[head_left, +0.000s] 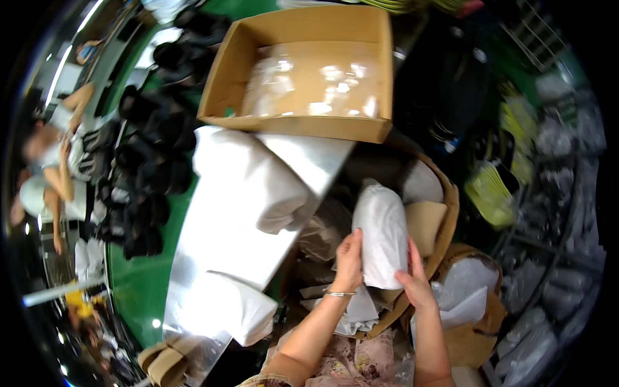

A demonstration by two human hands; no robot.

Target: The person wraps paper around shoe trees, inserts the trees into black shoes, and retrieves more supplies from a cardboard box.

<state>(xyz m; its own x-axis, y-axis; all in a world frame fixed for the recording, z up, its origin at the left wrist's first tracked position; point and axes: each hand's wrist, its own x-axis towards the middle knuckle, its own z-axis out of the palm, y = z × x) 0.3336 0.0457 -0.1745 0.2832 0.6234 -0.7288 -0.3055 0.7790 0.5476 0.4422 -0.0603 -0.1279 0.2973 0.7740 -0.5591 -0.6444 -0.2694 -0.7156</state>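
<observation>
Green flooring runs under a cluttered packing spot as I look down. At far left a seated person (55, 171) is beside a heap of black shoes (145, 168). Next come folded white sheets (248, 187) on a pale tabletop (213, 245), with an open cardboard box (303, 68) beyond them. My left hand (349, 261) and right hand (416, 280) press flat against either side of a white wrapped bundle (382, 232), held upright between them over crumpled brown paper (425, 222). Shelving (554, 213) fills the right.
</observation>
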